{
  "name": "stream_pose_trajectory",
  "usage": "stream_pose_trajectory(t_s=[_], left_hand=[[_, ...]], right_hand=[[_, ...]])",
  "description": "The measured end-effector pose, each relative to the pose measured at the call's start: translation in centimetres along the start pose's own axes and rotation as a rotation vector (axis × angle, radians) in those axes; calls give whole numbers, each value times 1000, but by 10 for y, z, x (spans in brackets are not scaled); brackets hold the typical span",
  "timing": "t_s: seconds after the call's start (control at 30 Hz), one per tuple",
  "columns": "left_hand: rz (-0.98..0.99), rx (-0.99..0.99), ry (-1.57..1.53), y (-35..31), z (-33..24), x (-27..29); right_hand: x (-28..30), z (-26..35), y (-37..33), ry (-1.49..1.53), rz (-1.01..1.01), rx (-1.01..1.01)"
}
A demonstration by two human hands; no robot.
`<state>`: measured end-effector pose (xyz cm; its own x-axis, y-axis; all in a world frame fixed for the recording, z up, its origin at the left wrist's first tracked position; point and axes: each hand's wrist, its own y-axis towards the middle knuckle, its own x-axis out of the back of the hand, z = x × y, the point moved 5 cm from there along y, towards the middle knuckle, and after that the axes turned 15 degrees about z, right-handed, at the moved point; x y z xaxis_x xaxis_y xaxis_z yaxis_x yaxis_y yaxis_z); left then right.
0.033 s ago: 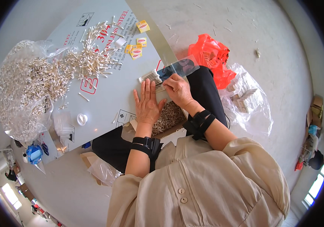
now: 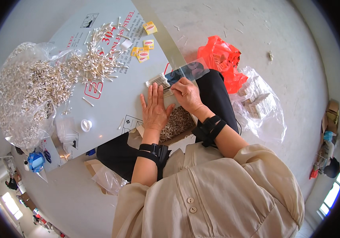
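My left hand [image 2: 155, 113] lies flat, fingers spread, its fingertips on a neat row of cotton swabs [image 2: 159, 82] at the table's near right edge. Beside it, my right hand [image 2: 188, 95] is closed, its fingers pinching the near edge of a clear plastic bag [image 2: 197, 68] with a dark printed patch. The row's right ends lie at the bag's mouth; my right fingers partly hide this spot. Below my hands, on my lap, an open cardboard box [image 2: 176, 125] holds many loose swabs.
A large clear bag of swabs [image 2: 39, 87] spills a loose heap [image 2: 94, 65] over the table. Small yellow packets [image 2: 150, 27] lie near the far edge. A white cap [image 2: 86, 125] stands at left. To the right are a red bag [image 2: 219, 57] and a clear bag of packed swabs [image 2: 257, 101].
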<state>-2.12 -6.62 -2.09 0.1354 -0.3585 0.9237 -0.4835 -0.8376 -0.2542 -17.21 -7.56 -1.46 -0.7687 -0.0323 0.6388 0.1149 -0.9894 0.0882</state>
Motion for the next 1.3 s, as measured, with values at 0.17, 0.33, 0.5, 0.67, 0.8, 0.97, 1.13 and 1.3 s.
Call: stream_pose_trajectory(t_s=[0.17,0.33,0.5,0.67,0.8,0.97,1.13,1.3], left_hand=[[-5,-3,-5,0,2,-1],[-14,-5,-6,0,1,-1],[-11,-4,-15,0,1,-1],[-26,-16,-23,0,2,-1],[-27,-15,-25,0,1,-1],[-13,-5,-34,0,2,-1],[-18,-7,-39,1,3,-3],[-10,-2,-45,1,2,-2]], right_hand=[[3,8,6,-10,-12,-42],[2,6,11,-37,-7,-63],[0,4,11,-88,11,-48],[0,5,11,-103,19,-51],[0,5,13,-122,53,-42],[0,8,17,-113,34,-78],[-1,9,21,-120,50,-74],[-3,7,23,-155,63,-60]])
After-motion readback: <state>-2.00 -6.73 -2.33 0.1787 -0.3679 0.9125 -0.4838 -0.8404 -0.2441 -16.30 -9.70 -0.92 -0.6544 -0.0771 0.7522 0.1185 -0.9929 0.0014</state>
